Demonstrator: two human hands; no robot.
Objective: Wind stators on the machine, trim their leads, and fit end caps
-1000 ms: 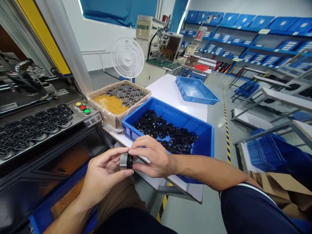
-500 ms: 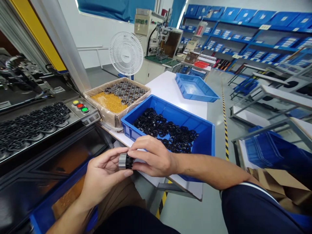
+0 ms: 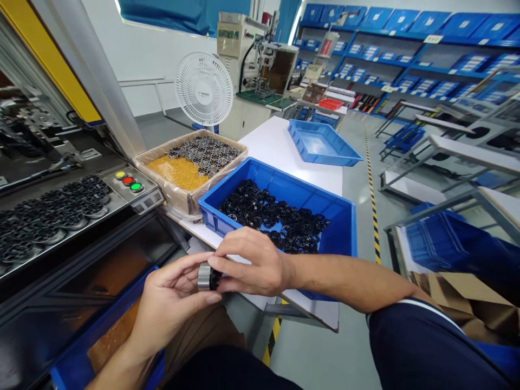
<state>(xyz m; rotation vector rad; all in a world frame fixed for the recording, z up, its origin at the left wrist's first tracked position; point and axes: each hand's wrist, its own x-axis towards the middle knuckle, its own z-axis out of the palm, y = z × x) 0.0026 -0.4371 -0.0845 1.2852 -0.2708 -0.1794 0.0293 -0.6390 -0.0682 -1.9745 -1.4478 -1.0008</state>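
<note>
Both hands meet in front of me, just below the table's near edge. My left hand (image 3: 170,300) pinches a small metal ring (image 3: 203,277) between thumb and fingers. Pressed against that ring is a black plastic ring (image 3: 214,279), gripped by the closed fingers of my right hand (image 3: 247,262). Just beyond my hands a blue bin (image 3: 343,227) holds several black rings. To its left a cardboard box (image 3: 179,197) contains metal rings on yellow foam.
A machine tray (image 3: 97,214) at left carries rows of black rings, with yellow, red and green buttons (image 3: 128,181) beside it. A white fan (image 3: 203,89) and an empty blue tray (image 3: 323,145) stand farther back on the white table (image 3: 276,149). Blue shelving lines the right wall.
My hands keep the two rings pressed together and have sunk slightly in view. The camera has shifted a little to the right.
</note>
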